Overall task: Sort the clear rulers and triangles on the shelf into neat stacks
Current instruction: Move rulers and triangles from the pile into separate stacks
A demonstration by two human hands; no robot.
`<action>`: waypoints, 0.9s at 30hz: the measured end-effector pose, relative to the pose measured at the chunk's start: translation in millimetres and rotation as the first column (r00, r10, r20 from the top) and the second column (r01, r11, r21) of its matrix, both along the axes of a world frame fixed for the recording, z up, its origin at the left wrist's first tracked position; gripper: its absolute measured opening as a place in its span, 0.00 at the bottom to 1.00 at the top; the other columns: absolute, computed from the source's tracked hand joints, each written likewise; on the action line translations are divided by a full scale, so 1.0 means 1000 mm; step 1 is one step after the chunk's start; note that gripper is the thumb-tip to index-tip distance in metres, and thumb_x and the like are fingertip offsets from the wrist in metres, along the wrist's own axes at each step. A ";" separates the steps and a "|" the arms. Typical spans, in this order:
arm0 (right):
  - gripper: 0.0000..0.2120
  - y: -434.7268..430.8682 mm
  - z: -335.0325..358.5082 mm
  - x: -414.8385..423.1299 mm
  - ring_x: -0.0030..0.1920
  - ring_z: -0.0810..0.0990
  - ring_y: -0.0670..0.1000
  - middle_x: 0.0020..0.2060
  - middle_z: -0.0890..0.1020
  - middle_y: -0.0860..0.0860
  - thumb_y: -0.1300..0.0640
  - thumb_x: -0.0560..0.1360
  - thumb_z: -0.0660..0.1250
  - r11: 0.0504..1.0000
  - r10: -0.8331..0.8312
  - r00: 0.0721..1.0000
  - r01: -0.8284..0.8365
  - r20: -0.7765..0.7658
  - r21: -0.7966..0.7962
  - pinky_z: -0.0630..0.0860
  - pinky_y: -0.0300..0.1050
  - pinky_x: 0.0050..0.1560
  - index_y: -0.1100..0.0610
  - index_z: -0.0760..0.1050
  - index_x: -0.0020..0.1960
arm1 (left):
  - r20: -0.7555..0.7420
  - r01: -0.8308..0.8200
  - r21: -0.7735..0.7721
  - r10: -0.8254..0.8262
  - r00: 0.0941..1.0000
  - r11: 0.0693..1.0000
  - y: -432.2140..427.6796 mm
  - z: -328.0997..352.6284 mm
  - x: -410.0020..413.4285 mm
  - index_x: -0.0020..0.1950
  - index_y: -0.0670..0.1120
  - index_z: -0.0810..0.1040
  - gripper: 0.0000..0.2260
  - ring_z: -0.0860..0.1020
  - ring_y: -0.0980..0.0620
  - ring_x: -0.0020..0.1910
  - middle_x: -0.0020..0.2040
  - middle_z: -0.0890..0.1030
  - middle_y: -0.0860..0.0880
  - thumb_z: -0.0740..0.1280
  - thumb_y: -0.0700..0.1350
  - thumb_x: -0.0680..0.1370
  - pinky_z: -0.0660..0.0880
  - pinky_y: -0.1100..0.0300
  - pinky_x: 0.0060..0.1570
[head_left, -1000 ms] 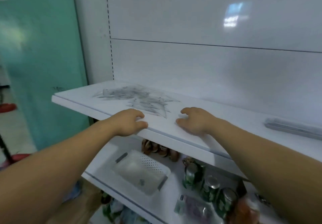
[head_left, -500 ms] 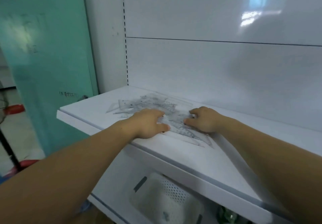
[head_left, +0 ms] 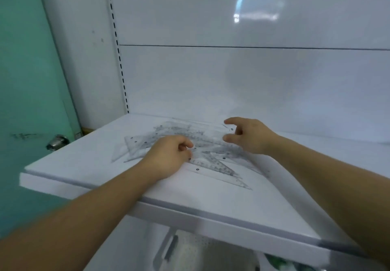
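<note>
Head view: left hand point(head_left: 168, 156) curled on mid-frame clear pile point(head_left: 213, 164), grip unclear, right hand point(head_left: 251, 135) loose; my nudge could slide slick pieces off shelf point(head_left: 84, 165).

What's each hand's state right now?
Left hand: curled on the ruler pile; grip cannot be told.
Right hand: thumb and finger apart over pile; cannot be told.
</note>
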State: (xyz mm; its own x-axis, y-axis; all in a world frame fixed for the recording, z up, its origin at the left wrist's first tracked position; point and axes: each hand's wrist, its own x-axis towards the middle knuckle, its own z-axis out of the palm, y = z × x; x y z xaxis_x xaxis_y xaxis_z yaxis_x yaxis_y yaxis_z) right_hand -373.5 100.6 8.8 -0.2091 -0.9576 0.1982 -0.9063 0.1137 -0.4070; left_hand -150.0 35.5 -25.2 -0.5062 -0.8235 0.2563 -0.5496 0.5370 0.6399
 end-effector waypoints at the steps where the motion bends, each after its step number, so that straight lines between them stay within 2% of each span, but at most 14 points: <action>1: 0.25 0.005 0.001 0.004 0.49 0.74 0.50 0.42 0.76 0.47 0.43 0.75 0.65 0.999 -0.035 0.999 0.035 0.006 -0.006 0.67 0.39 0.52 0.47 0.66 0.70 | -0.019 0.003 0.007 -0.002 1.000 1.000 0.000 0.001 0.002 0.52 0.52 0.79 0.06 0.77 0.55 0.46 0.45 0.78 0.54 0.67 0.44 0.76 0.69 0.65 0.46; 2: 0.26 0.010 0.001 0.008 0.51 0.74 0.52 0.43 0.76 0.47 0.43 0.76 0.64 0.998 -0.066 0.998 0.066 0.001 0.004 0.67 0.40 0.53 0.48 0.66 0.71 | -0.024 0.011 0.000 -0.011 1.000 1.000 0.000 0.002 0.005 0.52 0.51 0.79 0.06 0.76 0.55 0.46 0.45 0.78 0.54 0.67 0.44 0.76 0.69 0.65 0.46; 5: 0.26 0.025 -0.003 0.022 0.63 0.72 0.54 0.61 0.76 0.53 0.46 0.78 0.62 0.986 -0.146 0.988 0.149 -0.049 0.075 0.65 0.42 0.59 0.50 0.63 0.73 | 0.060 0.056 -0.097 -0.050 0.997 0.994 -0.001 0.004 0.016 0.49 0.50 0.79 0.04 0.76 0.55 0.45 0.42 0.76 0.57 0.67 0.44 0.76 0.69 0.65 0.46; 7: 0.25 0.035 -0.008 0.032 0.66 0.69 0.53 0.66 0.73 0.52 0.47 0.78 0.61 0.975 -0.191 0.980 0.197 -0.060 0.108 0.64 0.42 0.62 0.51 0.62 0.73 | 0.101 0.081 -0.133 -0.068 0.993 0.988 -0.001 0.005 0.025 0.46 0.52 0.77 0.03 0.75 0.55 0.44 0.40 0.75 0.58 0.67 0.43 0.75 0.68 0.64 0.45; 10: 0.25 0.047 -0.012 0.048 0.67 0.69 0.54 0.67 0.72 0.53 0.49 0.79 0.61 0.964 -0.236 0.971 0.239 -0.040 0.115 0.63 0.42 0.64 0.52 0.62 0.74 | 0.130 0.090 -0.157 -0.070 0.989 0.983 0.004 0.008 0.041 0.42 0.52 0.76 0.04 0.75 0.54 0.44 0.39 0.75 0.58 0.67 0.43 0.75 0.68 0.63 0.44; 13: 0.25 0.054 -0.010 0.061 0.67 0.69 0.54 0.67 0.72 0.52 0.48 0.79 0.62 0.962 -0.243 0.969 0.247 -0.046 0.118 0.63 0.41 0.63 0.52 0.62 0.73 | 0.187 0.121 -0.226 -0.079 0.979 0.966 0.008 0.009 0.051 0.44 0.51 0.77 0.03 0.76 0.53 0.47 0.44 0.78 0.54 0.65 0.44 0.76 0.69 0.62 0.45; 15: 0.25 0.055 -0.009 0.067 0.66 0.70 0.54 0.67 0.72 0.52 0.48 0.78 0.62 0.961 -0.233 0.971 0.239 -0.055 0.138 0.64 0.42 0.63 0.51 0.63 0.73 | 0.221 0.158 -0.224 -0.108 0.969 0.962 0.011 0.009 0.052 0.52 0.51 0.78 0.06 0.76 0.51 0.54 0.54 0.79 0.52 0.64 0.48 0.77 0.70 0.60 0.50; 17: 0.25 0.056 -0.009 0.071 0.66 0.70 0.54 0.67 0.72 0.52 0.47 0.79 0.61 0.959 -0.219 0.973 0.229 -0.073 0.166 0.64 0.43 0.64 0.51 0.62 0.73 | 0.346 0.221 -0.210 -0.139 0.928 0.952 0.012 0.008 0.047 0.66 0.53 0.73 0.17 0.70 0.49 0.65 0.67 0.73 0.51 0.62 0.54 0.78 0.67 0.55 0.63; 18: 0.25 0.056 -0.009 0.071 0.66 0.70 0.55 0.68 0.72 0.52 0.47 0.79 0.61 0.958 -0.216 0.973 0.226 -0.076 0.176 0.64 0.44 0.65 0.51 0.62 0.73 | 0.426 0.240 -0.213 -0.131 0.895 0.947 0.013 0.009 0.045 0.69 0.54 0.70 0.20 0.68 0.48 0.68 0.69 0.71 0.52 0.61 0.56 0.78 0.65 0.51 0.67; 20: 0.25 0.057 -0.008 0.071 0.66 0.70 0.54 0.67 0.72 0.52 0.46 0.79 0.61 0.958 -0.221 0.972 0.232 -0.081 0.171 0.64 0.44 0.65 0.51 0.62 0.73 | 0.478 0.235 -0.209 -0.110 0.871 0.949 0.014 0.013 0.042 0.65 0.56 0.74 0.17 0.70 0.47 0.65 0.67 0.74 0.51 0.60 0.57 0.78 0.67 0.50 0.65; 23: 0.25 0.059 -0.008 0.066 0.66 0.71 0.54 0.66 0.74 0.52 0.45 0.78 0.61 0.956 -0.236 0.966 0.250 -0.105 0.154 0.66 0.44 0.64 0.50 0.63 0.73 | 0.407 0.205 -0.164 -0.123 0.905 0.965 0.013 0.016 0.044 0.56 0.54 0.80 0.11 0.75 0.50 0.57 0.61 0.78 0.51 0.63 0.53 0.78 0.72 0.55 0.60; 27: 0.26 0.059 -0.011 0.063 0.63 0.72 0.54 0.63 0.76 0.52 0.43 0.77 0.62 0.963 -0.250 0.967 0.254 -0.059 0.094 0.67 0.45 0.62 0.48 0.64 0.72 | 0.377 0.183 -0.197 -0.097 0.921 0.963 0.017 0.017 0.054 0.58 0.52 0.78 0.10 0.75 0.50 0.57 0.60 0.78 0.50 0.62 0.51 0.79 0.70 0.59 0.56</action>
State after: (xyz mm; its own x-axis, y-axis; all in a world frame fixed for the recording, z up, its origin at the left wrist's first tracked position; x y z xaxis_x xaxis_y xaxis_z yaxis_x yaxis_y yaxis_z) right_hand -310.7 159.8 -2.6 -0.4389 -0.8905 0.1198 -0.8607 0.3784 -0.3406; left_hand -95.5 52.1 -8.7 -0.7048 -0.6796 0.2036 -0.6282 0.7312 0.2660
